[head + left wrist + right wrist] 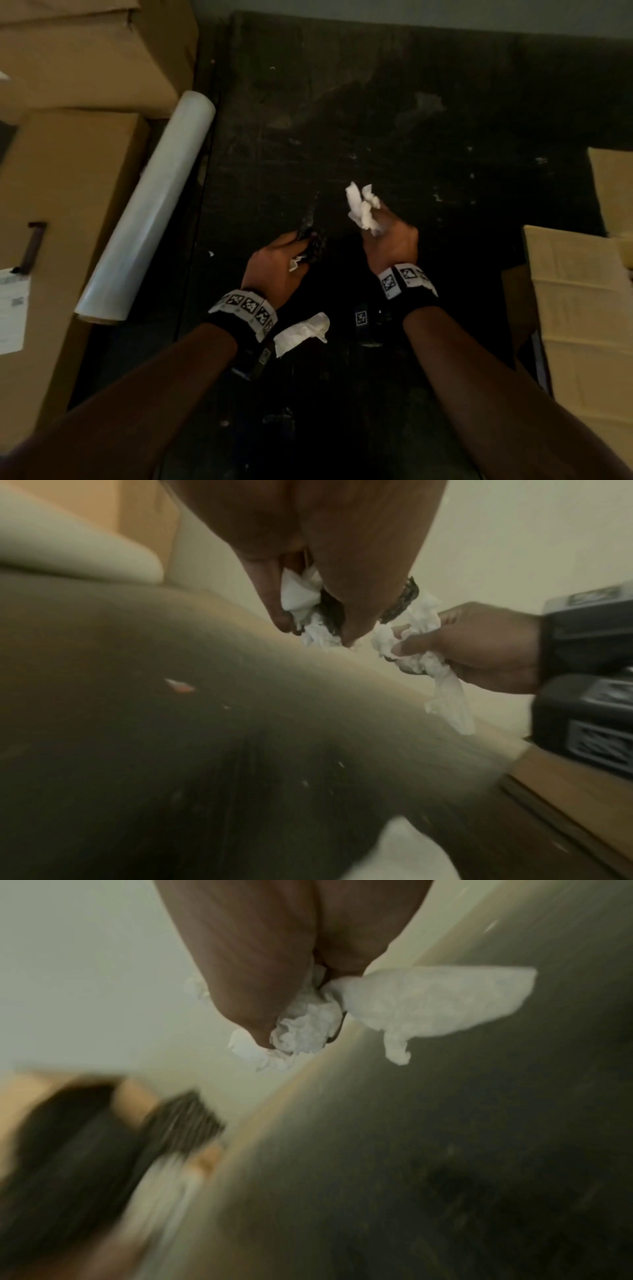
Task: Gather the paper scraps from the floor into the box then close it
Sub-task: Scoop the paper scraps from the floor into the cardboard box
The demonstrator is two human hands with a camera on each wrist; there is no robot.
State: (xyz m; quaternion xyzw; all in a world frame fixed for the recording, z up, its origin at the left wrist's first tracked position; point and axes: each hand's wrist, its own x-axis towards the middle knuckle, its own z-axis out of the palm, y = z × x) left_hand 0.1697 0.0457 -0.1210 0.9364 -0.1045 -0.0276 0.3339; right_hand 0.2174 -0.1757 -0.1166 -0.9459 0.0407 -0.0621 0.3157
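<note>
Paper scraps (363, 209) bunched in right hand (394, 245) fingers; left hand (277, 269) clutches more (crumpled).

A film roll (147, 209) leans on cartons (68, 192) left of the floor (376, 102).

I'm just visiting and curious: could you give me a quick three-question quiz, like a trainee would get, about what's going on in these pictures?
1. True or false: the right hand holds crumpled white paper.
2. What does the left hand hold? A) only a dark patterned scrap B) a dark patterned scrap plus white paper C) nothing
3. What lies on the dark floor beside the left wrist?

Key:
1. True.
2. B.
3. A loose white paper scrap.
</note>
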